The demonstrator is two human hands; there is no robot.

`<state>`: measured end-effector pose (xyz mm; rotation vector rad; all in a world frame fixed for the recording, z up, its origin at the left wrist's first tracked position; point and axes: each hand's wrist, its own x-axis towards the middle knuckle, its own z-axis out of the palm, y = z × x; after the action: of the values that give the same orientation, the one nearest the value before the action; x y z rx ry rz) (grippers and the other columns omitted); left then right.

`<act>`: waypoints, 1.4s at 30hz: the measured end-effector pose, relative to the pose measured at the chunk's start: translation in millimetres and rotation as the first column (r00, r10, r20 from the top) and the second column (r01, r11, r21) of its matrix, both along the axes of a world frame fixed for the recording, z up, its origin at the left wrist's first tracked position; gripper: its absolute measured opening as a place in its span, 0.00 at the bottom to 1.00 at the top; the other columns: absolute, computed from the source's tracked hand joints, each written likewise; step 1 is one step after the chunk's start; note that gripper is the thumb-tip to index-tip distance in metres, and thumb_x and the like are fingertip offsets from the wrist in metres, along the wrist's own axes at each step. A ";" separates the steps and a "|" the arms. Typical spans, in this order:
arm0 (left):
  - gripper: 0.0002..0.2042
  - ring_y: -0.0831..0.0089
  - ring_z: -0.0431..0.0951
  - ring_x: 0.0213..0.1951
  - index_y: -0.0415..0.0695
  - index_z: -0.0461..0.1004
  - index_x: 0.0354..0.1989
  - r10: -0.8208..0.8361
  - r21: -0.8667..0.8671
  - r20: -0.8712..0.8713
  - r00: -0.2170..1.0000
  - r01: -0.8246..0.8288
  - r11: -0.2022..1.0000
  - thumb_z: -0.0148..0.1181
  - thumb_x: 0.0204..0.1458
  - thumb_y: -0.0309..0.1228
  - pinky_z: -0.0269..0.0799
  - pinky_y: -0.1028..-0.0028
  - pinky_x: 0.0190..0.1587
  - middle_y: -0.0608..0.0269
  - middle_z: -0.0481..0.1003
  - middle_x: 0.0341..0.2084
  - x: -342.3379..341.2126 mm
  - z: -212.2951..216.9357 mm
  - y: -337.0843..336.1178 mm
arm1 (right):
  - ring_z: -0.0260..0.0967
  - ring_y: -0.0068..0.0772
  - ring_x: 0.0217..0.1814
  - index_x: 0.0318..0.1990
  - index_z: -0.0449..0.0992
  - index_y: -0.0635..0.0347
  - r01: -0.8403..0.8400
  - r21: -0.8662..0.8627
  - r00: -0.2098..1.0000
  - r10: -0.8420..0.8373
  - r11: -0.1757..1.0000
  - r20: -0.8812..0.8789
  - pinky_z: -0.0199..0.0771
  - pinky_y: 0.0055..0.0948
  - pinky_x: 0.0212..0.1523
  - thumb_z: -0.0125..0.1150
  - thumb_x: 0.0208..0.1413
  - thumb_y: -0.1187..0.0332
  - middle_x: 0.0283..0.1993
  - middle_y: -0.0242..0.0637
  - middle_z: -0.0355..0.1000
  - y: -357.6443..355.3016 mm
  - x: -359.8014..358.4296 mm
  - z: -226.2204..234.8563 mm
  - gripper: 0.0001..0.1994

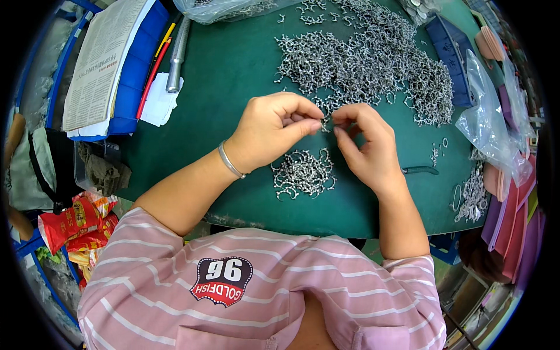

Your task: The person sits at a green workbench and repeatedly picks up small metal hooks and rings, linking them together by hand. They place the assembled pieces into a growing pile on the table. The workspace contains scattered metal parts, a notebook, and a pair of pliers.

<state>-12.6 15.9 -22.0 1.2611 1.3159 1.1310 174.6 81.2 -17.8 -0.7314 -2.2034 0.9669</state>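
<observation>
Over the middle of the green desk (pixel 233 76), the person's two hands met fingertip to fingertip. The left hand (pixel 271 131) and the right hand (pixel 364 146) each pinched the same small silvery metal piece (pixel 325 123), thumbs and forefingers closed on it, raised just off the surface, probably so it could be worked close under the eyes. Right below the hands lay a small heap of metal pieces (pixel 303 174), within easy reach; a much larger heap (pixel 373 64) spread beyond them toward the far edge. Bare desk stayed open to the left of the hands, up to a metal tube (pixel 177 55) and a stack of papers on a blue folder (pixel 108 64). To the right, clear plastic bags (pixel 490 125) crowded the rim, and a dark slim tool (pixel 420 170) lay just beside the right wrist.
</observation>
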 end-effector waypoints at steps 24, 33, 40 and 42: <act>0.06 0.68 0.80 0.35 0.32 0.71 0.39 -0.059 -0.104 0.349 0.935 0.101 0.989 0.55 0.53 0.18 0.78 0.75 0.39 0.56 0.76 0.34 -1.7 3.3 1.0 | 0.73 0.21 0.35 0.37 0.71 0.66 -0.150 -0.729 0.925 -0.164 0.668 -0.342 0.76 0.20 0.34 0.58 0.54 0.80 0.34 0.35 0.73 0.9 0.9 -2.7 0.05; 0.09 0.70 0.80 0.34 0.31 0.71 0.43 0.002 -0.209 0.441 0.897 0.101 0.973 0.53 0.55 0.21 0.79 0.75 0.37 0.54 0.77 0.32 -1.0 8.1 1.9 | 0.71 0.18 0.35 0.42 0.73 0.65 -0.153 -0.726 0.949 -0.105 0.670 -0.298 0.73 0.18 0.34 0.57 0.56 0.77 0.34 0.31 0.73 -0.5 0.7 -4.8 0.07; 0.13 0.70 0.79 0.39 0.33 0.68 0.46 -0.091 -0.098 0.453 0.887 0.152 0.984 0.58 0.52 0.18 0.77 0.74 0.41 0.54 0.76 0.37 2.2 -10.5 3.2 | 0.71 0.23 0.33 0.36 0.75 0.66 -0.004 -0.365 0.993 -0.041 0.931 -0.115 0.72 0.19 0.33 0.62 0.50 0.79 0.33 0.36 0.71 -3.8 1.2 -6.0 0.06; 0.12 0.73 0.78 0.41 0.34 0.70 0.44 -0.097 -0.046 0.398 0.912 0.125 0.991 0.60 0.50 0.19 0.76 0.75 0.44 0.57 0.75 0.38 3.1 -14.5 3.3 | 0.71 0.24 0.33 0.34 0.75 0.65 0.009 -0.292 0.991 -0.047 0.956 -0.124 0.71 0.20 0.32 0.62 0.49 0.80 0.33 0.36 0.71 -6.4 0.3 -4.8 0.05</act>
<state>-9.5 19.2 -36.5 0.9773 0.9591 1.1745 174.9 74.8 -22.6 -0.8043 -1.9550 1.3044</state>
